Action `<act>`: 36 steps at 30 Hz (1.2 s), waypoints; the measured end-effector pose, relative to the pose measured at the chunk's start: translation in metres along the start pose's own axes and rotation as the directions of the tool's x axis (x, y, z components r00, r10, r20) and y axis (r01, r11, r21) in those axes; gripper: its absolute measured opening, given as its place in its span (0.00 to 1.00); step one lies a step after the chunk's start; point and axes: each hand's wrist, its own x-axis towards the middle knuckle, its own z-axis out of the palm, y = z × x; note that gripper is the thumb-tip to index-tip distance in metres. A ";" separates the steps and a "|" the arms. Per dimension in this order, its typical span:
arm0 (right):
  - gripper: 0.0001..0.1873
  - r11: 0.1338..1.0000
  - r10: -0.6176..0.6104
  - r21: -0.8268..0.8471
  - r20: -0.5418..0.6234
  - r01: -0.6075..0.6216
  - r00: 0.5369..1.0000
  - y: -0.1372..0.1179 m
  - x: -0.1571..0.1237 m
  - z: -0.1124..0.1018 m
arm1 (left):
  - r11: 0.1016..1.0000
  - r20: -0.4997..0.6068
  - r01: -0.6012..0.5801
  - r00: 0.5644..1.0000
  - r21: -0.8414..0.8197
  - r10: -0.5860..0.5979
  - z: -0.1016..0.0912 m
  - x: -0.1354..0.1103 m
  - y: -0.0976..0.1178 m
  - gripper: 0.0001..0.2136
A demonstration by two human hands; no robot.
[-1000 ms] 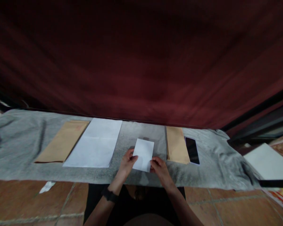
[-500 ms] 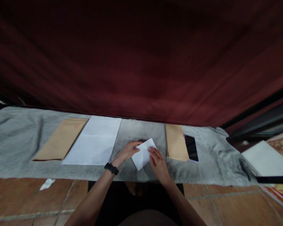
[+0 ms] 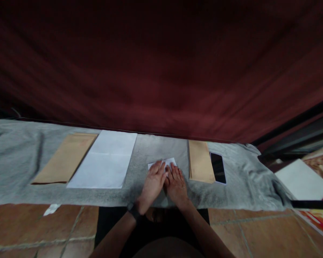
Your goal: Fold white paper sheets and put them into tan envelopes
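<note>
The small, flat white paper [image 3: 171, 161], held up a moment ago, now lies under the straight-fingered, unclenched left hand [image 3: 153, 181] and right hand [image 3: 177, 184] (apparently pressing a crease).

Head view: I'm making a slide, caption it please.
Left hand and right hand rest on white paper, between a larger white sheet and brown paper.

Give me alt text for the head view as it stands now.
A person's left hand and right hand lie flat over a small white paper on a gray cloth. To the left lie a large white sheet and brown paper; to the right, another brown stack and a phone.
</note>
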 end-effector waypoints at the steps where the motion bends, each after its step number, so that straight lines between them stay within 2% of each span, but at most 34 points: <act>1: 0.29 1.000 -0.014 -0.001 0.004 0.014 1.000 0.000 0.000 0.000 | 0.999 -0.008 -0.017 1.000 0.032 0.017 0.006 -0.014 0.007 0.24; 4: 0.29 1.000 -0.010 -0.003 0.023 0.010 1.000 0.002 -0.002 0.001 | 0.992 -0.036 -0.011 0.999 0.126 0.016 0.019 -0.046 0.017 0.29; 8: 0.28 1.000 0.024 0.009 0.024 -0.024 0.999 0.007 -0.002 0.000 | 0.981 -0.069 0.035 0.997 0.189 -0.022 0.022 -0.058 0.011 0.29; 13: 0.26 0.995 0.094 0.029 -0.044 -0.093 0.995 0.015 0.012 -0.003 | 0.970 -0.090 0.070 0.995 0.233 -0.050 0.018 -0.055 0.006 0.28; 15: 0.25 0.993 0.112 0.048 -0.036 -0.110 0.993 0.012 0.023 -0.004 | 0.966 -0.086 0.073 0.995 0.248 -0.053 0.017 -0.055 0.007 0.27; 21: 0.24 0.987 -0.092 0.138 0.060 0.083 0.994 -0.002 0.038 -0.001 | 0.972 -0.047 0.045 0.998 0.232 -0.035 0.012 -0.056 0.008 0.25; 27: 0.27 0.995 -0.076 0.066 0.034 0.074 0.997 0.014 0.027 0.004 | 0.970 -0.050 0.144 0.989 0.197 -0.137 0.014 -0.038 0.016 0.26; 32: 0.26 0.997 -0.073 0.033 0.047 0.071 0.996 0.016 0.026 0.002 | 0.988 0.022 0.025 0.999 0.153 -0.028 0.019 -0.017 0.016 0.26; 36: 0.27 0.997 -0.079 0.023 0.054 0.078 0.995 0.013 0.025 0.000 | 0.989 0.066 -0.035 0.997 0.142 0.026 0.015 -0.020 0.006 0.26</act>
